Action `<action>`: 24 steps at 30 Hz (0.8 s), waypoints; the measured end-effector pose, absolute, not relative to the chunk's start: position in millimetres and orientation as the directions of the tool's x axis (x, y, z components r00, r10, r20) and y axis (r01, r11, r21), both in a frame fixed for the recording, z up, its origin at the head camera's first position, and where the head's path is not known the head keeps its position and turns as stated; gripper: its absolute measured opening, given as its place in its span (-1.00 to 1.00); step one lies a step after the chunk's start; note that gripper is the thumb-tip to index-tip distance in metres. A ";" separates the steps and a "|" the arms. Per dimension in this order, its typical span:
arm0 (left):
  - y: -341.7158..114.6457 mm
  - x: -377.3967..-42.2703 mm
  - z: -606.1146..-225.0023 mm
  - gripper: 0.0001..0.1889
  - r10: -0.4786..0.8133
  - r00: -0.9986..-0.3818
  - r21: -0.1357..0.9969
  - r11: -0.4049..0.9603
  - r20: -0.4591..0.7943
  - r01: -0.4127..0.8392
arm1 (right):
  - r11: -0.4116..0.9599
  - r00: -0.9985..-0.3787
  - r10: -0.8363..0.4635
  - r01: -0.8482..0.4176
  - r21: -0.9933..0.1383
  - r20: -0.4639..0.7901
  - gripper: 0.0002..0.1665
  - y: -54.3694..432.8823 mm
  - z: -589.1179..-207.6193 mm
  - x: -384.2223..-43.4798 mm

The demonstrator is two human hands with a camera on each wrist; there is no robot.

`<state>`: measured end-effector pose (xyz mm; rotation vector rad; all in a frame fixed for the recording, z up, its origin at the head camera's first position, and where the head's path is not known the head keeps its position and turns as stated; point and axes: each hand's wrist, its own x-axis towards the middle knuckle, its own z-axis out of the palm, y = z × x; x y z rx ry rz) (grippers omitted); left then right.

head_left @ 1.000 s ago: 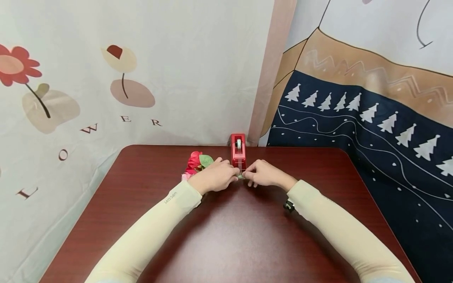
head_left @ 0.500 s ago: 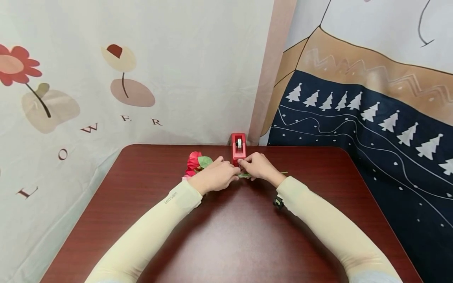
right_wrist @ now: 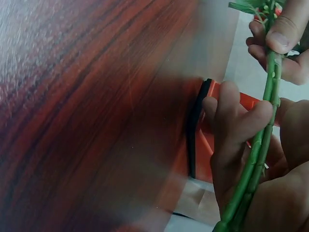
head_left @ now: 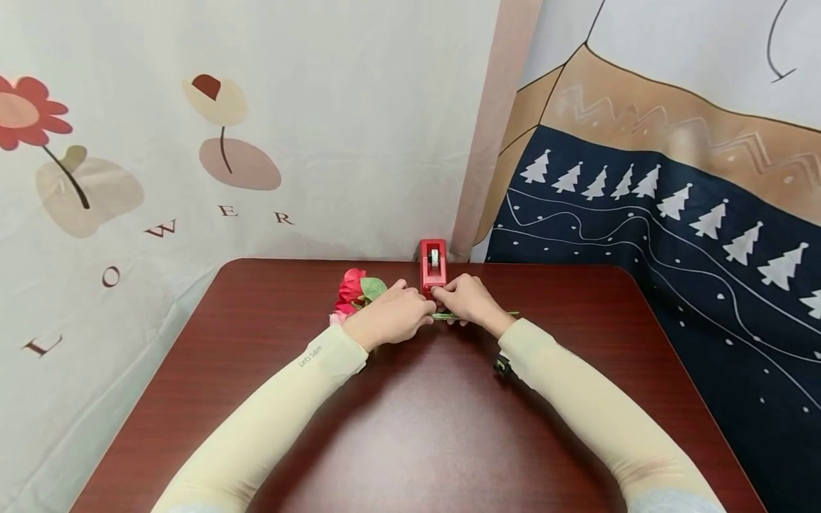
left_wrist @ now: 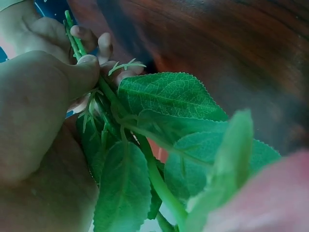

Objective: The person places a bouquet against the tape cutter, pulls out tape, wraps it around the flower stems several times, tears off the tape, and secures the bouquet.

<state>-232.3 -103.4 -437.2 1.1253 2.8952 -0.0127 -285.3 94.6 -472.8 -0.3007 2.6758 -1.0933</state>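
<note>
Two green stems (right_wrist: pixel 271 87) of artificial flowers lie side by side between my hands. My left hand (head_left: pixel 394 313) pinches them between thumb and fingers, just beyond the leaves (left_wrist: pixel 169 94). Red and pink blooms (head_left: pixel 350 286) stick out to the left of that hand. Farther down, my right hand (head_left: pixel 474 299) has its fingers curled round the stems, and the cut ends poke out past its wrist side. Right behind both hands stands a red tape dispenser (head_left: pixel 433 269), its front end partly covered by the right fingers.
The dark red wooden table (head_left: pixel 423 427) ends close behind the dispenser. A printed cloth (head_left: pixel 359 142) hangs beyond its back edge, and a navy cloth with white trees (head_left: pixel 641 235) hangs at the right. A small black device (head_left: pixel 503 365) sits at the right cuff.
My right hand has moved left from beside the stretched tape to close around the stems, so their ends now show to its right. The left hand has kept its hold in place.
</note>
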 end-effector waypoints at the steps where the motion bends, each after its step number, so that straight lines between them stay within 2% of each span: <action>1: -102.9 -232.6 -436.3 -0.85 0.675 -0.737 0.004 0.738 -0.039 0.675 | 0.703 -0.952 -0.272 -0.097 -0.705 -0.139 -0.59 94.2 -472.1 -285.2; 24: -99.7 -233.0 -431.8 -0.84 0.666 -0.745 -0.008 0.745 -0.048 0.667 | 0.721 -0.950 -0.295 -0.149 -0.677 -0.104 -0.62 90.3 -470.7 -282.1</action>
